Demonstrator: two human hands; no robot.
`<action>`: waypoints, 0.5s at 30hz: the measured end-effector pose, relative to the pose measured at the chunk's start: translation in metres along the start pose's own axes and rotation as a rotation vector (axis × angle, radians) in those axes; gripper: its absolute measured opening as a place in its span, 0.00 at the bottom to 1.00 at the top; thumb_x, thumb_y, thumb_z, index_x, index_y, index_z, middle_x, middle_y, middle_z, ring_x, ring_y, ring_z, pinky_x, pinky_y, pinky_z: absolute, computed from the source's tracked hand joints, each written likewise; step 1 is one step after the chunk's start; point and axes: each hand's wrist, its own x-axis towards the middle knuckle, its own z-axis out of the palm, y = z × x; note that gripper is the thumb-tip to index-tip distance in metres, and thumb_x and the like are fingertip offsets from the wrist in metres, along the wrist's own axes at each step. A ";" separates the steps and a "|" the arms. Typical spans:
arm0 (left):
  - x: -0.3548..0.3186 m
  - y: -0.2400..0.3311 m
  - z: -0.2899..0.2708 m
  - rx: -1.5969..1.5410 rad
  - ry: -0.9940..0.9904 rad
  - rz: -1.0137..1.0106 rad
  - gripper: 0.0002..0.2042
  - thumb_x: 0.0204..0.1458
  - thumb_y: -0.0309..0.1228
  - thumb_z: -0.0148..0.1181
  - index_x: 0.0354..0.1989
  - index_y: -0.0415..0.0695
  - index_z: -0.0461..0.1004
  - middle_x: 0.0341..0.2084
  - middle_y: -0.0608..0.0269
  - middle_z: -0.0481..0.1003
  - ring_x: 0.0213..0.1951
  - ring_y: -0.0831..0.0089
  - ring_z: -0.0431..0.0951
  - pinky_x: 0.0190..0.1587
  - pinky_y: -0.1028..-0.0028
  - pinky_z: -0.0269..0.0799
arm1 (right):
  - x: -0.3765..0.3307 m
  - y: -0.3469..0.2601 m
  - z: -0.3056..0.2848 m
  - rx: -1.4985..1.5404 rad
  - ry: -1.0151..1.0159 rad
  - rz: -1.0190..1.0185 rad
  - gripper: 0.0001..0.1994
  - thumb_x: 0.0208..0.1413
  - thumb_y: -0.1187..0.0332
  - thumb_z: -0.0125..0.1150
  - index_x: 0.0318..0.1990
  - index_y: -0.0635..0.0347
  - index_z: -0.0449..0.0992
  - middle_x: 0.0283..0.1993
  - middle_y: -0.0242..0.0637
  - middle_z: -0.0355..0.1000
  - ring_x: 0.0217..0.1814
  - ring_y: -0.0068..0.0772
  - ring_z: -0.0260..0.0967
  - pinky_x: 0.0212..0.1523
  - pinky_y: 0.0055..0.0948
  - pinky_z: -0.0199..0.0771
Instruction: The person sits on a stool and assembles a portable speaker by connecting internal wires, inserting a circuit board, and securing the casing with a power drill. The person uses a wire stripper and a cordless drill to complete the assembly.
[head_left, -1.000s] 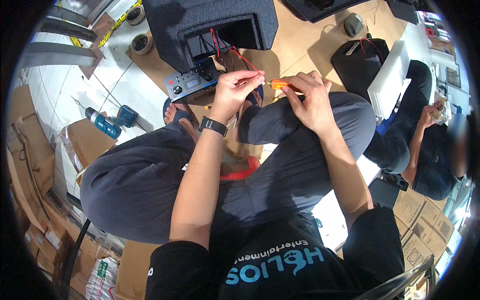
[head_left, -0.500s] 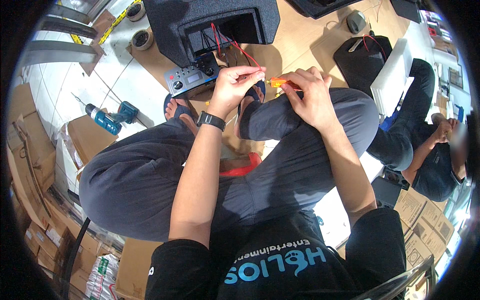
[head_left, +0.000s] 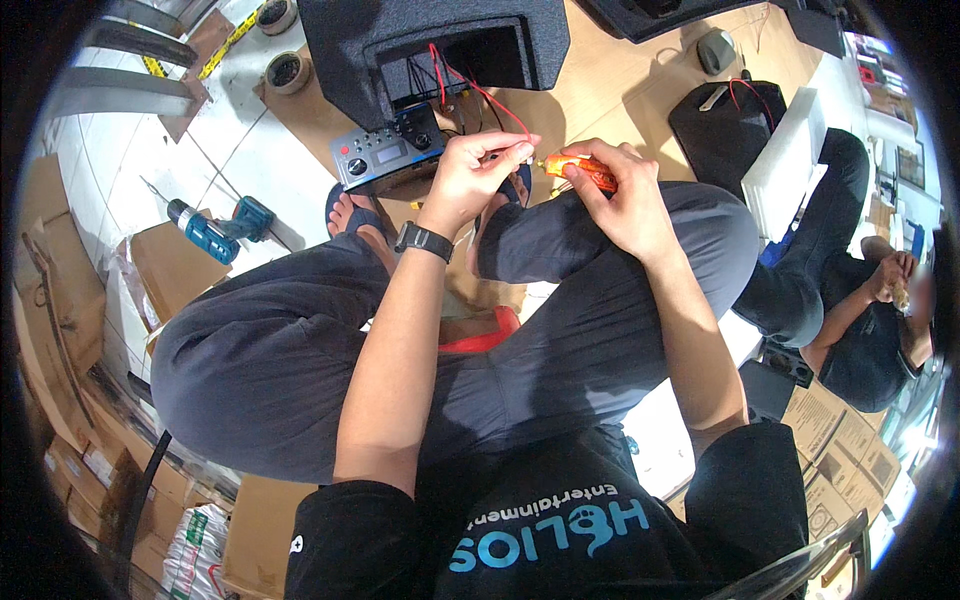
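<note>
Before the cropped grey box (head_left: 343,62), I see the left hand (head_left: 470,178) pinching a red wire (head_left: 507,109), the right hand (head_left: 630,198) clamping a half-covered orange tube (head_left: 585,170).

Cardboard (head_left: 612,72) lay over tiled floor (head_left: 207,128)
The cardboard carried a dark box (head_left: 408,68) toward twelve o'clock and a black panel (head_left: 718,148) toward two; tiles carried a drill (head_left: 208,238) toward ten.
</note>
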 end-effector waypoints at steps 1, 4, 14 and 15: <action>0.000 0.000 0.000 -0.003 -0.003 0.001 0.13 0.64 0.33 0.66 0.50 0.39 0.84 0.34 0.71 0.81 0.35 0.85 0.76 0.39 0.82 0.73 | 0.000 0.000 0.000 -0.016 -0.003 0.006 0.10 0.60 0.61 0.67 0.47 0.46 0.83 0.38 0.32 0.82 0.41 0.41 0.75 0.49 0.46 0.65; -0.001 0.000 0.001 -0.026 0.004 -0.034 0.12 0.64 0.33 0.65 0.50 0.39 0.84 0.33 0.72 0.80 0.35 0.85 0.75 0.39 0.81 0.73 | 0.000 0.000 0.000 -0.041 -0.001 -0.002 0.10 0.59 0.61 0.67 0.47 0.46 0.84 0.39 0.31 0.82 0.41 0.40 0.75 0.49 0.46 0.65; -0.001 0.000 0.000 -0.027 0.001 0.004 0.12 0.63 0.31 0.66 0.49 0.37 0.84 0.37 0.64 0.84 0.37 0.82 0.80 0.40 0.80 0.76 | 0.003 0.001 0.003 -0.029 0.007 -0.022 0.11 0.58 0.63 0.68 0.48 0.47 0.84 0.39 0.31 0.83 0.41 0.39 0.75 0.48 0.45 0.64; -0.001 0.000 0.000 -0.033 0.000 0.001 0.12 0.63 0.31 0.66 0.49 0.37 0.84 0.37 0.64 0.84 0.35 0.83 0.80 0.38 0.81 0.76 | 0.003 0.001 0.003 -0.026 0.009 -0.023 0.11 0.58 0.63 0.68 0.48 0.47 0.84 0.39 0.31 0.83 0.41 0.39 0.75 0.48 0.45 0.64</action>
